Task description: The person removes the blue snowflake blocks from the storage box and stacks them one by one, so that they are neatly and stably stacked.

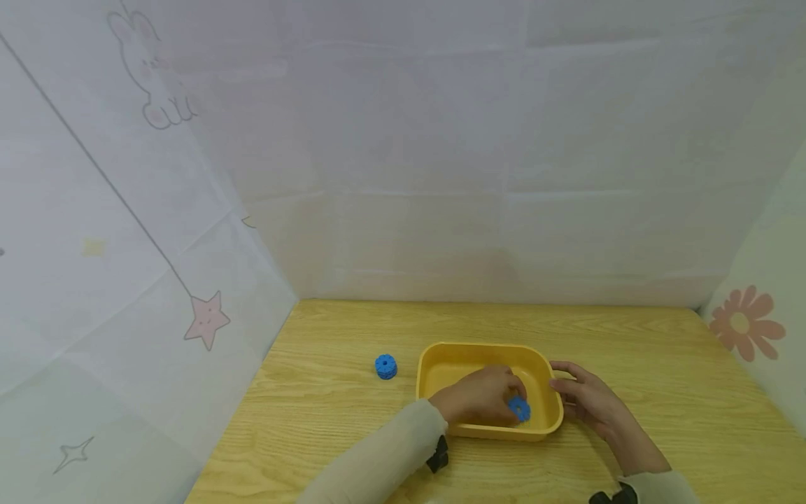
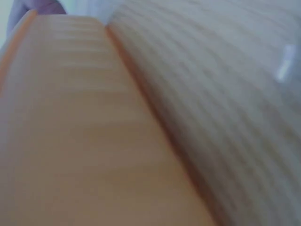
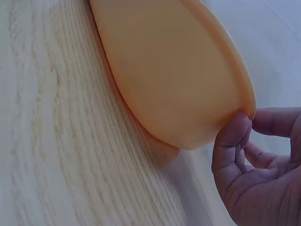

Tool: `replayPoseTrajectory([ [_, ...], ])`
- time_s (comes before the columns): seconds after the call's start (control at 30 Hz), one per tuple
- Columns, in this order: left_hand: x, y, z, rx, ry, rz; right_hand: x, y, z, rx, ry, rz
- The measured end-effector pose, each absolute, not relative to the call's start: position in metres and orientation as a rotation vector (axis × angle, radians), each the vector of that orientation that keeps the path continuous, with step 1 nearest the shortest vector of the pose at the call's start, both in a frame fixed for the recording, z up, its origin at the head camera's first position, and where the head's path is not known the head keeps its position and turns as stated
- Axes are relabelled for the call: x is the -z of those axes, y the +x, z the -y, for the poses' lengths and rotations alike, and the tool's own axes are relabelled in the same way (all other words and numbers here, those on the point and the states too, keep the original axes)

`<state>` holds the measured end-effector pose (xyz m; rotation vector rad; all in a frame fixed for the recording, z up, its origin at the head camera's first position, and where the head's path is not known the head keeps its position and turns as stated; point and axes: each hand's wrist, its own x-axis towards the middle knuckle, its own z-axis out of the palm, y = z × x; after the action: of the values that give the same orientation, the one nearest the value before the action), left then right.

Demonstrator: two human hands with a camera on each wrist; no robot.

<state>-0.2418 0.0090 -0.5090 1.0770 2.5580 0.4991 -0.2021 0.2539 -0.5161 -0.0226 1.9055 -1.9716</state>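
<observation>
A yellow rectangular tub (image 1: 494,434) with rounded corners stands on the wooden table. Inside it, my left hand (image 1: 483,394) pinches a blue notched plastic disc (image 1: 519,409) between thumb and fingers, near the tub's right end. How many discs that hand has cannot be made out. My right hand (image 1: 595,404) holds the tub's right end; the right wrist view shows its thumb and forefinger (image 3: 277,120) pinching the rim. In the left wrist view the tub's outer side wall (image 2: 94,127) fills much of the picture, and the left hand's grip is hidden.
Left of the tub, a short stack of blue notched discs (image 1: 385,366) sits on the wooden table (image 1: 327,413). Pale printed cloth (image 1: 409,175) hangs behind the table and along both sides.
</observation>
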Motion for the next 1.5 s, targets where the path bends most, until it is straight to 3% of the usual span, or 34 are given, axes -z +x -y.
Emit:
replayPoseTrajectory([
  [0.2, 0.5, -0.245, -0.001, -0.633, 0.969, -2.581, 0.515, -0.202, -0.254, 1.971, -0.013, -1.913],
  [0.93, 0.466, -0.252, 0.056, -0.942, 0.961, -2.635, 0.52, -0.203, -0.255, 1.963, 0.003, -1.923],
  [1.5, 0.466, -0.251, 0.115, -1.053, 0.861, -2.748, 0.52, -0.203, -0.253, 1.983, -0.002, -1.907],
])
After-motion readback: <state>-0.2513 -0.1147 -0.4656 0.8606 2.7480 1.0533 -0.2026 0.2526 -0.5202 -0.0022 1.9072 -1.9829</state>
